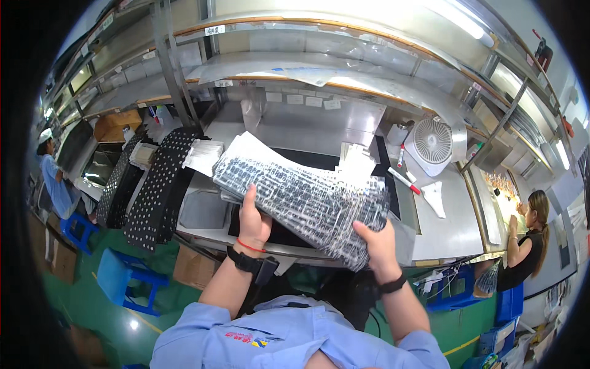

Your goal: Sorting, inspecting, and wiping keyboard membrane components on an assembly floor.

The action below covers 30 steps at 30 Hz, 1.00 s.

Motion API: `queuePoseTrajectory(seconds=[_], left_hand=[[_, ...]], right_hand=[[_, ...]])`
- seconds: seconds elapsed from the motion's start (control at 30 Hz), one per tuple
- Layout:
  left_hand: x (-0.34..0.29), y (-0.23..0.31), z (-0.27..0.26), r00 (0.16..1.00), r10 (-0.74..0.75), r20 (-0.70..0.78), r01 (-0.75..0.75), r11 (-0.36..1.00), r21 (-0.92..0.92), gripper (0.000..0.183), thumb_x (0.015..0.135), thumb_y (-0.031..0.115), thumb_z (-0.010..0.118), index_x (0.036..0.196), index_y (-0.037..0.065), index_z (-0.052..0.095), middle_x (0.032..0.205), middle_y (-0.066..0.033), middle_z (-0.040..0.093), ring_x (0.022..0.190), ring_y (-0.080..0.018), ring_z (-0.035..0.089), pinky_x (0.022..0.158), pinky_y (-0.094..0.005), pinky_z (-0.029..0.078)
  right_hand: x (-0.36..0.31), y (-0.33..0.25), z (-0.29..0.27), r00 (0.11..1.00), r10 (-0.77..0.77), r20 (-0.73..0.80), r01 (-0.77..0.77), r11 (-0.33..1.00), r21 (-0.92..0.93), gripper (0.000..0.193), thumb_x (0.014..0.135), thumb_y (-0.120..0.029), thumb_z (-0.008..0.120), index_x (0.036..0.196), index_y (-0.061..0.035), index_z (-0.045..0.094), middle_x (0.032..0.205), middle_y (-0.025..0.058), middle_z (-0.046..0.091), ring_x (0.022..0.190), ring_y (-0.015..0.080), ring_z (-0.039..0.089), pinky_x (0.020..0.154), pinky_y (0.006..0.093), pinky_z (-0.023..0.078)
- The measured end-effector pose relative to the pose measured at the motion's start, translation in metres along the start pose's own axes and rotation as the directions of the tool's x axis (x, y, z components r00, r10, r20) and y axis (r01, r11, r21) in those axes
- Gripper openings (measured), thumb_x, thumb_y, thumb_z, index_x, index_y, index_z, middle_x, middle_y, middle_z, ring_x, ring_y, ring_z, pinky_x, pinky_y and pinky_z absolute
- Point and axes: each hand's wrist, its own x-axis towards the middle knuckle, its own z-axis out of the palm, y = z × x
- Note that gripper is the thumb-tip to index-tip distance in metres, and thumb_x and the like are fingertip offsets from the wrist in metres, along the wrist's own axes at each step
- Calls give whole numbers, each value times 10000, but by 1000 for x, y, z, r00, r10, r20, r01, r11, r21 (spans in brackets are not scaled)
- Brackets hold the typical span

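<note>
A thick stack of thin printed sheets [295,200], covered in dark and light key-like markings, is tilted above the workbench. My left hand [253,220] closes on its near left edge, thumb up over the top. At the right end my right hand [380,245] grips the same stack, its thumb lying across the sheets. White sheet ends [246,149] show behind the stack on the left, and a white tail bundle [356,161] sticks up at its far right side. Beneath lies a black mat [401,194], mostly covered.
Black strips with pale dots [161,184] lie left, beside a grey pad [204,209]. On the right are a white fan [432,141], a red-capped marker [404,180] and a white cloth [433,199]. A metal shelf [295,64] spans the back. Co-workers sit at both sides.
</note>
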Motion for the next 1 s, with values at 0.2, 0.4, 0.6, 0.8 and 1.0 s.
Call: queuePoseTrajectory(seconds=[0.2,0.4,0.6,0.8,1.0], left_hand=[[20,2,-22,985,149,83,-169,908,382,437,1034,151,573,1412,-44,471,1369,-101,574,1261,-188,531,1112,-348,376],[41,94,46,896,366,250,-430,584,689,604,1040,265,552,1529,4,312,1490,-182,441,1356,-236,444,1142,-374,333],[170,93,168,973,-97,209,-142,461,876,624,1034,470,510,1443,6,432,1246,-159,648,1048,-207,639,902,-333,517],[263,84,201,985,-91,146,-95,424,900,671,1006,421,573,1468,-31,392,1285,-249,598,1015,-237,654,760,-317,572],[312,75,218,979,-202,24,154,813,562,675,1015,325,595,1510,-16,289,1413,-291,436,1011,-273,654,819,-316,621]], right_hand=[[54,-17,-9,996,-83,35,90,941,-325,465,814,-29,793,1224,38,584,1125,112,706,959,168,688,880,328,556],[93,-11,-43,962,265,69,-235,930,-283,398,899,-59,738,1250,56,591,1158,129,707,1008,198,693,912,349,553],[94,-9,-59,967,232,-103,-254,865,-434,676,977,-207,683,1503,50,344,1428,231,535,1290,260,549,1074,366,440],[31,-25,-89,990,4,-139,-48,948,-315,543,1049,-284,563,1487,-3,406,1405,133,547,1257,194,534,1024,345,441],[-16,-22,-121,932,-27,-361,-32,987,-156,378,1057,-227,535,1370,-15,515,1249,90,605,1087,162,572,893,319,472]])
